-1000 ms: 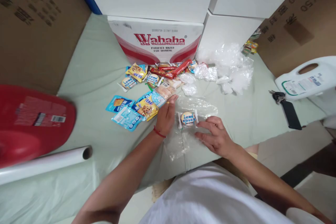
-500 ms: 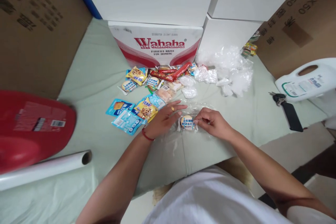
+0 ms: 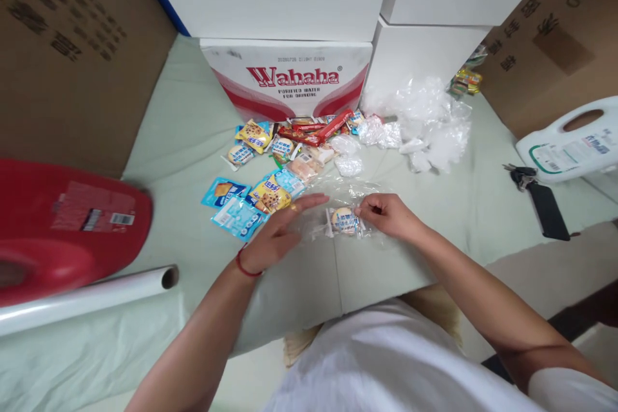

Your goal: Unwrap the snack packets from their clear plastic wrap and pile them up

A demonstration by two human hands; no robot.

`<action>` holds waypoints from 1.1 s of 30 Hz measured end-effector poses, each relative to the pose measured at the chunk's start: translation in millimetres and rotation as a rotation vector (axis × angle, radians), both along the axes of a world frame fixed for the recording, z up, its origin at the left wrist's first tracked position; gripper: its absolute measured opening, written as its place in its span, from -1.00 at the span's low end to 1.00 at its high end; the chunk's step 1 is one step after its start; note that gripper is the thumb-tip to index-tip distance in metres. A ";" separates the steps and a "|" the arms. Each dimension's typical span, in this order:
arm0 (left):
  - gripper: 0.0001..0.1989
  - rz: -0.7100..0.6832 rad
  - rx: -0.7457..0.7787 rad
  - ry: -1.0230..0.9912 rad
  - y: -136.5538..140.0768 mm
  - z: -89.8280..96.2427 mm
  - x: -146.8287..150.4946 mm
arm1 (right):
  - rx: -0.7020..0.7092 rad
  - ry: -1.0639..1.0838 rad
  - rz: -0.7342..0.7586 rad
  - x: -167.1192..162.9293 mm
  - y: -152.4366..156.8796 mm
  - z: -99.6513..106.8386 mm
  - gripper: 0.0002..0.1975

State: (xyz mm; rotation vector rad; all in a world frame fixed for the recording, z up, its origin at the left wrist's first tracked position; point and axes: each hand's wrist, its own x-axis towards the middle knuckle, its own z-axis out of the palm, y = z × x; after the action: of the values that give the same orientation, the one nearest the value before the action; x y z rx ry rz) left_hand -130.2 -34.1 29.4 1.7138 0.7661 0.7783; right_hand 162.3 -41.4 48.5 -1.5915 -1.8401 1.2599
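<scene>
A small wrapped biscuit packet (image 3: 344,220) with blue lettering lies on a sheet of clear plastic film (image 3: 313,229) near the table's front. My right hand (image 3: 389,214) pinches the packet's right end between thumb and fingers. To the left, my left hand (image 3: 280,235) hovers with its fingers stretched out, holding nothing; a ring and a red wrist cord are on it. Just beyond that hand lie a yellow cookie packet (image 3: 271,193) and blue snack packets (image 3: 237,217).
A snack pile with red-wrapped bars (image 3: 333,127) lies against the Wahaha carton (image 3: 290,77). Crumpled clear plastic (image 3: 429,129) is right of it. A red jug (image 3: 72,232) and white roll (image 3: 96,296) stand left; a white bottle (image 3: 570,141), keys and black phone (image 3: 548,209) right.
My left hand has drawn back leftward and toward me, away from the biscuit packet. My right hand stays at the packet's right end. The view has shifted slightly.
</scene>
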 end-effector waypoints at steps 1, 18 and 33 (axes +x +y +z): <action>-0.47 0.006 -0.045 -0.066 -7.0 -0.7 -5.2 | -0.019 0.000 0.003 0.1 1.3 0.0 -0.61; -0.57 0.830 0.121 0.428 -18.2 -30.2 35.4 | -0.246 0.139 0.060 42.9 1.3 10.4 -0.29; -0.56 0.810 0.210 0.490 -16.0 -39.4 33.8 | -0.023 -0.186 -0.201 88.0 -22.4 29.8 -0.54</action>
State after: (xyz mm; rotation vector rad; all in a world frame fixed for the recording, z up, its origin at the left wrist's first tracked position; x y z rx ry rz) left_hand -96.4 -50.1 -10.0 1.7950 1.8360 1.0014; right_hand 250.3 -63.8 78.4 -1.9084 -1.7234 1.0805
